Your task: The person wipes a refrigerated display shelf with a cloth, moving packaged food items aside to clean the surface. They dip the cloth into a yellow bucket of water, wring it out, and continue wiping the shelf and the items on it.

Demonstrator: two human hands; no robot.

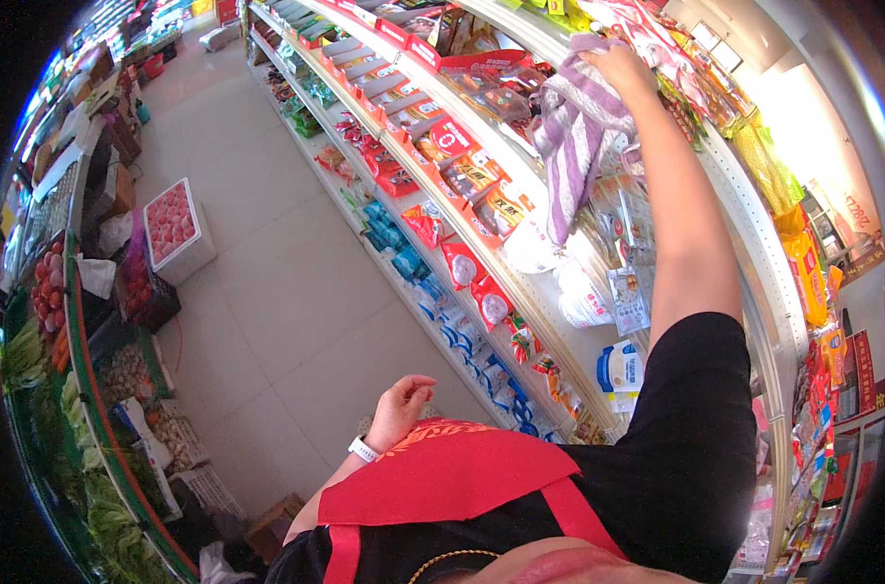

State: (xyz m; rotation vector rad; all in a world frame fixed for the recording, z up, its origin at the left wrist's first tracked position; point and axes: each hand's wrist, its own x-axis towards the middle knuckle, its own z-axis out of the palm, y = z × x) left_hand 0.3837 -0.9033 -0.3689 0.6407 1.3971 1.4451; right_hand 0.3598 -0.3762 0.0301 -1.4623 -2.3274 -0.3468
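High up at the right, my right hand grips a purple-and-white striped cloth, which hangs in folds over the upper shelves of a white store rack. Below the cloth are a white round tub, a hanging clear packet and a blue-and-white packet. In front of my red apron, my left hand is held loosely bent with nothing seen in it. A white band circles that wrist. Part of the left fingers is turned out of sight.
Lower shelves bear red snack bags and blue packets. Across the tiled floor stands a white foam box of reddish fruit, beside a dark crate. Leafy vegetables fill a green-edged stand at left.
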